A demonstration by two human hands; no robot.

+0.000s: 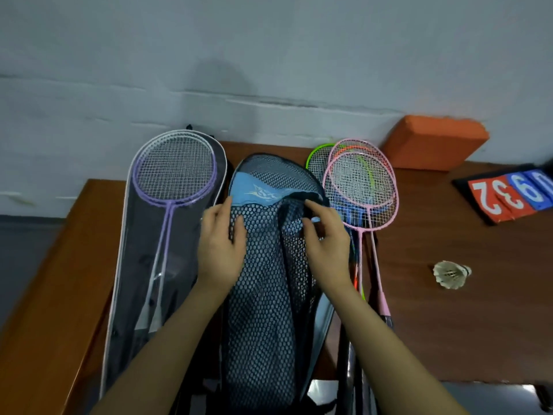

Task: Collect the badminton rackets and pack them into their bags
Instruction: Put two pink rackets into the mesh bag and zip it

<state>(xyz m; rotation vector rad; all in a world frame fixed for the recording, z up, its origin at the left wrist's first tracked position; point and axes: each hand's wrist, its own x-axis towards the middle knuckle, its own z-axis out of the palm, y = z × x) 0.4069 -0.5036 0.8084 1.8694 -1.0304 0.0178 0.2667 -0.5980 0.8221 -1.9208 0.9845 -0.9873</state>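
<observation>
A black mesh racket bag (266,283) with a light blue panel lies lengthwise in the middle of the brown table (449,324). My left hand (220,244) grips its left edge. My right hand (324,238) pinches the dark rim of its opening on the right. To the left, a purple racket (175,170) and a white one under it lie on an open grey bag (140,265). To the right, pink rackets (363,187) lie stacked over green, orange and blue ones.
An orange foam block (434,142) leans against the grey wall at the back right. A flip scoreboard (508,196) with red and blue number cards lies at the far right. A white shuttlecock (452,274) rests on the table's right side. The table's left edge slants near the grey bag.
</observation>
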